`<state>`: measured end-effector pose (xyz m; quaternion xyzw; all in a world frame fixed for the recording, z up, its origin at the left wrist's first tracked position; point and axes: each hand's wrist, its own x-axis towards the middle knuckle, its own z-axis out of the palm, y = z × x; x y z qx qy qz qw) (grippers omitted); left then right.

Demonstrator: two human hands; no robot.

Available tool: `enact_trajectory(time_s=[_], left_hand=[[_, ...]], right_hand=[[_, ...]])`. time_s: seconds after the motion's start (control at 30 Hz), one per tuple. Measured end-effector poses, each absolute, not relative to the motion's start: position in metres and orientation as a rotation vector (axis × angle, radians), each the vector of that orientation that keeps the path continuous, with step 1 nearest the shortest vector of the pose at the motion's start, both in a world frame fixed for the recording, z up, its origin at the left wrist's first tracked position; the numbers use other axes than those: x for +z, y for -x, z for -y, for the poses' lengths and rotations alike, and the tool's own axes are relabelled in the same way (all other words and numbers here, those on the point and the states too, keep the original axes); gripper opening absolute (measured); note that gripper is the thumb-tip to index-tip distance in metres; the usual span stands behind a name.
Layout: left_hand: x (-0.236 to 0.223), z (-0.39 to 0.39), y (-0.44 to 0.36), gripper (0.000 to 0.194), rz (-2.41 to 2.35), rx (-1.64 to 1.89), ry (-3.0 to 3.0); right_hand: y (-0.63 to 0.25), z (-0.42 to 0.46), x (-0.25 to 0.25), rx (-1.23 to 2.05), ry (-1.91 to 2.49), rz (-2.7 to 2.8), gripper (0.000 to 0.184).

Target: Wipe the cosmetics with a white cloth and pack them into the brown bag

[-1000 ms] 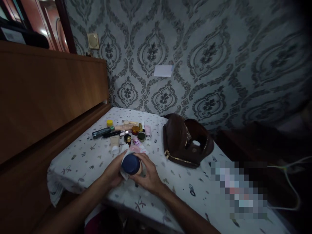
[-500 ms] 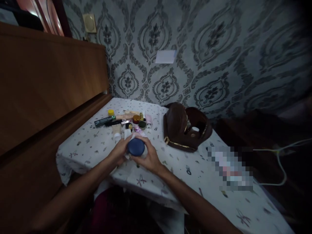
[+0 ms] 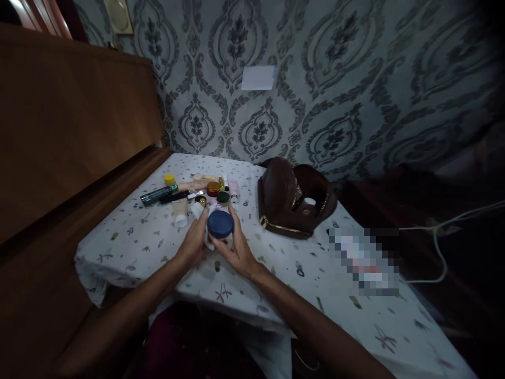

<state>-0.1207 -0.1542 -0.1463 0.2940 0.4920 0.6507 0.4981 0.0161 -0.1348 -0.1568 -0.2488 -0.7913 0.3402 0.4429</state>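
Observation:
Above the near part of the table, a round jar with a dark blue lid (image 3: 220, 224) is held between both hands, its lid facing up toward me. My right hand (image 3: 239, 253) grips the jar from the right, thumb in front and fingers along the lid's far right edge. On the left side, my left hand (image 3: 192, 240) is closed on a white wipe or cloth (image 3: 199, 211), pressing it to the jar's side. Just beyond lie a cream tube with a white cap (image 3: 180, 214), a dark green-lidded jar (image 3: 223, 198) and an amber jar (image 3: 213, 188).
An unzipped brown bag (image 3: 278, 195) stands to the right, a white-topped item (image 3: 310, 201) inside. Several cosmetics, including a green tube (image 3: 153, 196) and a yellow-capped pot (image 3: 169, 180), lie at the back left. A wooden cabinet (image 3: 79, 105) borders the patterned tablecloth (image 3: 268, 295).
My right fingers have shifted from over the lid to its right edge, uncovering more of the blue lid. The view has moved, so the surroundings sit slightly farther left and higher.

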Motion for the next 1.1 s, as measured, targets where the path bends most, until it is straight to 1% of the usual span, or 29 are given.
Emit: enact_trajectory(time_s=[0.1,0.17,0.23,0.33,0.43,0.5,0.57,0.7,0.83,0.93,1.0,1.1], left_hand=[[-0.142,0.153,0.127,0.042,-1.283,1.61,-0.595],[-0.139,0.157,0.129,0.041,-1.329,1.593,-0.597],[-0.138,0.164,0.129,0.045,-1.375,1.556,-0.714],[-0.135,0.178,0.122,0.044,-1.427,1.505,-0.929],[-0.132,0.188,0.11,0.047,-1.344,1.463,-1.22],[-0.132,0.189,0.104,0.05,-1.258,1.44,-1.387],[-0.134,0.186,0.103,0.051,-1.222,1.461,-1.389],[-0.138,0.179,0.114,0.05,-1.238,1.562,-1.278],[-0.136,0.177,0.126,0.047,-1.292,1.601,-1.227],[-0.136,0.177,0.127,0.051,-1.319,1.605,-1.149],[-0.136,0.176,0.125,0.055,-1.313,1.585,-1.088],[-0.137,0.175,0.122,0.058,-1.257,1.53,-1.056]], right_hand=[[-0.016,0.135,-0.156,0.87,0.568,2.001,0.079],[-0.014,0.135,-0.158,0.88,0.604,1.959,0.075],[-0.011,0.134,-0.159,0.875,0.65,1.894,0.07],[-0.01,0.132,-0.159,0.838,0.694,1.788,0.062],[-0.012,0.128,-0.159,0.759,0.724,1.744,0.054],[-0.013,0.128,-0.16,0.666,0.739,1.782,0.056],[-0.014,0.13,-0.163,0.597,0.742,1.846,0.064],[-0.014,0.137,-0.165,0.665,0.707,1.954,0.078],[-0.018,0.14,-0.166,0.819,0.661,1.989,0.077],[-0.02,0.138,-0.169,0.938,0.64,1.928,0.079],[-0.019,0.136,-0.171,0.971,0.666,1.852,0.08],[-0.018,0.134,-0.172,0.966,0.75,1.77,0.074]])
